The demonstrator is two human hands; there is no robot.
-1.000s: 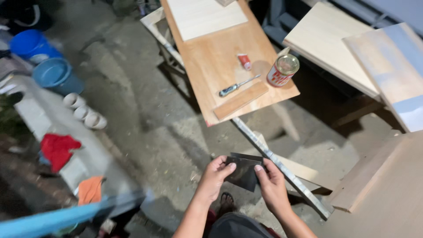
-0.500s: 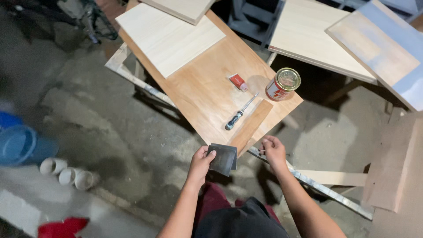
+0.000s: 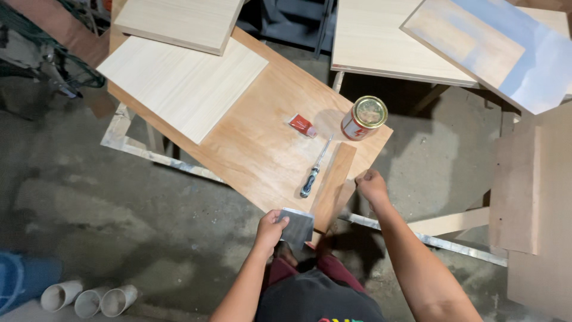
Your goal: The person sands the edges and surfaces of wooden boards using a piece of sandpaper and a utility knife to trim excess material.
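Observation:
My left hand [image 3: 271, 229] grips a dark grey sheet of sandpaper [image 3: 298, 226] at the near edge of a plywood board [image 3: 250, 143]. My right hand [image 3: 372, 183] is closed in a fist at the board's near right corner, beside a small wooden strip [image 3: 333, 185], and I cannot see anything in it. On the board lie a screwdriver [image 3: 316, 168] with a dark handle, a small red tube [image 3: 302, 126] and a round tin can [image 3: 364, 118] with a gold lid.
Pale wooden panels [image 3: 185, 83] lie on the board's far end. More panels [image 3: 476, 42] rest on a stand at the right. A metal rail [image 3: 429, 241] crosses the concrete floor. White pipe pieces [image 3: 89, 298] and a blue container [image 3: 21, 280] sit at the lower left.
The view has swung closer to the board. My right hand let go of the sandpaper and moved up to the board's corner; my left hand alone keeps the sheet.

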